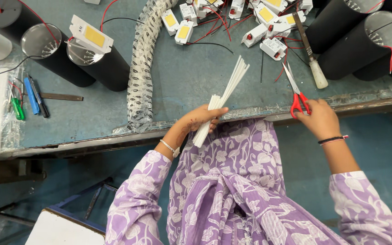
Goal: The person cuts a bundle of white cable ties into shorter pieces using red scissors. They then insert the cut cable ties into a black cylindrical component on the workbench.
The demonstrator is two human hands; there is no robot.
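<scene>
My left hand (200, 119) grips a bundle of white strips (223, 97), fingers clenched round the lower part so the tips fan out up over the desk (178, 77), probably to keep them squared together. My right hand (319, 119) holds red-handled scissors (296, 93), fingers in the loops, blades parted and pointing away, right of the strips and well apart from them.

Left of the strips a coil of white printed sleeving (142, 68) runs up the desk; beyond that lie black tubes (91, 63). Above the strips sit small white driver boxes (259, 22) with red wires. The desk is worn blue-grey metal with a scuffed front edge; below it, a blue floor (377, 149).
</scene>
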